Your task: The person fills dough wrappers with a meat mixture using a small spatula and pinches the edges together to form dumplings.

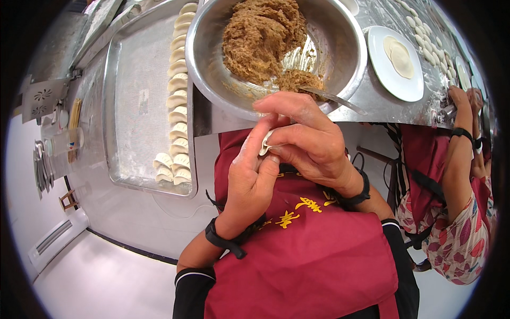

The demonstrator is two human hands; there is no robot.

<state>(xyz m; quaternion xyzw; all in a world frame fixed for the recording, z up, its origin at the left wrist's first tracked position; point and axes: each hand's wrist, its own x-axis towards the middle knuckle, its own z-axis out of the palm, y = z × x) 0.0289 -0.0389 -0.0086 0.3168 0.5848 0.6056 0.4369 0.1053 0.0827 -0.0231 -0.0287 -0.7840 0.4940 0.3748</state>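
Note:
Both my hands meet just below the near rim of a large steel bowl (pixel 342 75). Between their fingers is a dumpling (pixel 265 144), its pale dough edge showing and the rest hidden. My left hand (pixel 253 171) holds it from the left, and my right hand (pixel 314 143) pinches its edge from the right. Brown minced filling (pixel 261 40) is heaped in the bowl, with a metal spreader (pixel 338 99) resting across the near right rim. Pleated dumplings (pixel 178 98) stand in a row along the right side of a mesh-lined metal tray (pixel 149 187), left of the bowl.
A white plate (pixel 414 89) with round dough wrappers (pixel 400 60) sits right of the bowl. Farther right, small dough pieces (pixel 430 44) lie on the floured steel table (pixel 382 16). A co-worker's hands (pixel 460 97) are near a rolling pin at the right edge.

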